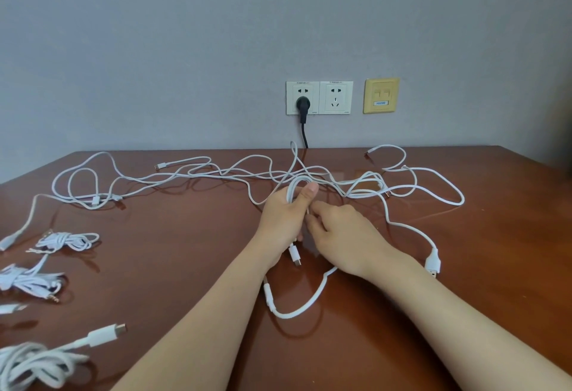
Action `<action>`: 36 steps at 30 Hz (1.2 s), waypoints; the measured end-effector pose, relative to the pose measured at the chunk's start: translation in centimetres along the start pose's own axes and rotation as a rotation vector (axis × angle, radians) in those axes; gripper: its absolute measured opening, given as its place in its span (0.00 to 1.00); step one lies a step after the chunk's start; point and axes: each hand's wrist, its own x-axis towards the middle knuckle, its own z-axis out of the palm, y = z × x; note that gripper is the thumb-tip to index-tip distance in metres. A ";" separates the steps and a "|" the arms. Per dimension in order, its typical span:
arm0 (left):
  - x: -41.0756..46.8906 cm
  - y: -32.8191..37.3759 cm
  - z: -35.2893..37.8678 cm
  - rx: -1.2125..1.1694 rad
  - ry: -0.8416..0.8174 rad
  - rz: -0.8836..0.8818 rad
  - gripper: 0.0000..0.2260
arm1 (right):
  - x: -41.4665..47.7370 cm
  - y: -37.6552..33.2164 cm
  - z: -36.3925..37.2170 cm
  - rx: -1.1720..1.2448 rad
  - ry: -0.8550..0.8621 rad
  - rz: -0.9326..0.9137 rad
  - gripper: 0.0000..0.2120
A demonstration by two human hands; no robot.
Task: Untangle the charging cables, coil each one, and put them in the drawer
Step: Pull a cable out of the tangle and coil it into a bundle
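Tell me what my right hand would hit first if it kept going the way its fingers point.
The right hand points up and left at the left hand. First in that line is the white cable loop the left hand grips, close to the fingertips; whether they touch is unclear.

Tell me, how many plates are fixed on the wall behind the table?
3. A white socket plate with a black plug in it, a second white socket plate right of it, and a yellow plate farther right. None seems hidden.
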 end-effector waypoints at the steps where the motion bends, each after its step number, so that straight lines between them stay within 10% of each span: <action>1: 0.0 0.0 0.0 0.022 0.008 0.006 0.18 | 0.0 0.0 -0.1 -0.015 -0.006 -0.014 0.09; 8: 0.6 -0.5 -0.5 0.067 0.125 -0.014 0.16 | -0.2 0.0 0.0 -0.092 0.002 -0.079 0.09; 23: 1.6 0.2 -2.1 -0.894 0.193 -0.302 0.14 | 0.3 1.3 -1.7 -0.033 0.039 0.065 0.21; 36: 0.6 0.3 -1.2 -0.266 -0.049 -0.254 0.11 | -0.1 1.4 -2.1 -0.036 0.076 -0.110 0.06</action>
